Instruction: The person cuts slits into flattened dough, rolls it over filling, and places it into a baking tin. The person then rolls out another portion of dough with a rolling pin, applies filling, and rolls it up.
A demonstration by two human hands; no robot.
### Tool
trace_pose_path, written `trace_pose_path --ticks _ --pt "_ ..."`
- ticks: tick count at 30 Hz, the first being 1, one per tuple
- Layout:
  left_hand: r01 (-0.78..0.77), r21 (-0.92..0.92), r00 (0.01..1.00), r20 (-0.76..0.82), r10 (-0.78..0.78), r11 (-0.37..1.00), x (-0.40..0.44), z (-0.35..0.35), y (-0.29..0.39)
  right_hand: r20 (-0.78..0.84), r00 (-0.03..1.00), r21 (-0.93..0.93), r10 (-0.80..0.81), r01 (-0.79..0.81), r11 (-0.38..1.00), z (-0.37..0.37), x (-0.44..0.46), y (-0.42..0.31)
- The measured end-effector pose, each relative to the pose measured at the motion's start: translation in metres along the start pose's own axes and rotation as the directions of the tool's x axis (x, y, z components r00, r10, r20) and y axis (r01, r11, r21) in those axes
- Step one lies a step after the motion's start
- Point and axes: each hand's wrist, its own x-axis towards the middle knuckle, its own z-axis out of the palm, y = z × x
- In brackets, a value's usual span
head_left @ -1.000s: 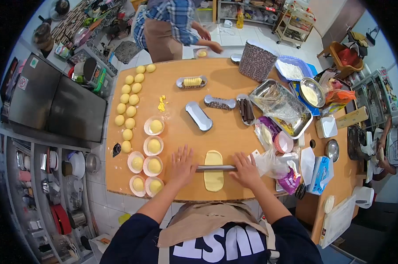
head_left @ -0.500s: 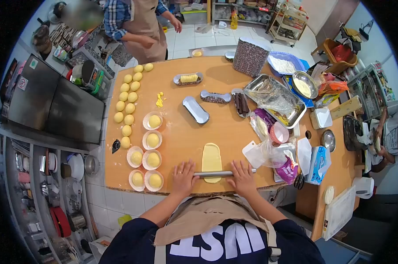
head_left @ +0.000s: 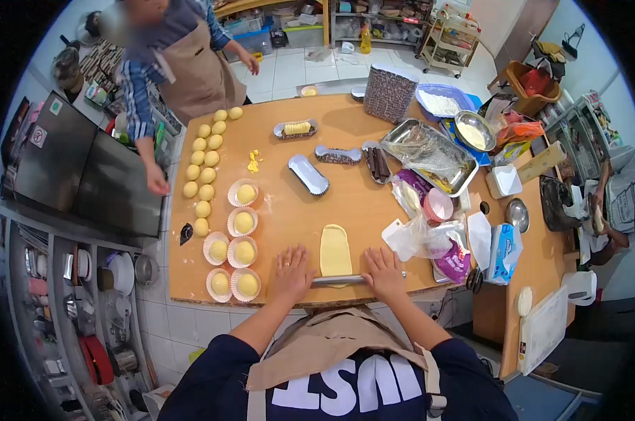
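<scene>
Near the front edge of the table, a steel rolling pin [head_left: 338, 279] lies across the lower end of a long, flat oval of pale yellow dough [head_left: 336, 250]. My left hand [head_left: 293, 275] rests palm down over the pin's left end, fingers stretched out. On the right end lies my right hand [head_left: 384, 276], also flat with its fingers spread. Left of my left hand stand several dough balls in white paper cups, the closest being a dough ball [head_left: 248, 284]. To the right of my right hand is a white plastic scraper [head_left: 399, 238].
Uncupped dough balls [head_left: 206, 175] line the table's left side. Boat-shaped paper trays [head_left: 309, 175] sit ahead, one holding ridged dough. A metal tray [head_left: 429, 154], a flour basin [head_left: 440, 102] and a tissue pack [head_left: 503, 252] crowd the right. A co-worker [head_left: 191, 63] stands at the far left corner.
The rolling pin and both my hands have shifted slightly toward me along the dough. The co-worker has moved left, one arm now hanging down beside the table's left edge.
</scene>
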Motion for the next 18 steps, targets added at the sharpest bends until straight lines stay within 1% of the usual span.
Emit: trace_pose_path --ticks 2,5,8,9,11,12,14,15,17,18 --pt "-0.024 -0.030 0.999 0.042 0.026 0.999 -0.020 0.008 0.000 -0.030 0.999 -0.007 -0.038 0.037 0.999 -0.006 -0.019 -0.006" --pt "-0.063 -0.098 0.991 0.109 0.073 0.993 -0.044 0.004 0.005 -0.095 0.979 -0.022 -0.181 0.179 0.984 0.011 -0.038 0.002" --pt "-0.199 -0.111 0.977 0.062 0.206 0.974 -0.053 -0.004 0.009 0.042 0.987 0.156 -0.155 0.147 0.977 0.005 -0.049 0.006" --pt "-0.227 -0.109 0.973 0.009 0.229 0.968 -0.050 -0.009 0.010 -0.106 0.977 0.175 -0.187 0.203 0.963 -0.002 -0.049 0.006" --pt "-0.280 -0.104 0.958 -0.096 0.271 0.954 -0.039 -0.017 0.013 -0.081 0.997 0.293 0.015 0.009 0.956 -0.009 -0.055 -0.001" --pt "-0.309 -0.150 0.942 -0.180 0.282 0.939 -0.030 -0.020 0.015 -0.058 0.992 0.347 0.113 -0.086 0.934 -0.010 -0.058 -0.003" --pt "-0.374 -0.232 0.895 -0.346 0.283 0.898 -0.007 -0.025 0.021 -0.134 0.964 0.427 0.229 -0.152 0.891 -0.004 -0.061 0.003" --pt "-0.321 -0.255 0.925 -0.291 0.245 0.912 0.007 -0.026 0.025 -0.166 0.943 0.469 0.290 -0.183 0.864 -0.002 -0.063 0.006" --pt "-0.217 -0.289 0.970 -0.175 0.171 0.933 0.038 -0.018 0.029 -0.115 0.923 0.419 0.366 -0.289 0.861 -0.004 -0.060 0.015" --pt "-0.182 -0.262 0.980 -0.132 0.152 0.948 0.050 -0.008 0.026 -0.092 0.909 0.392 0.407 -0.342 0.854 -0.006 -0.059 0.019"
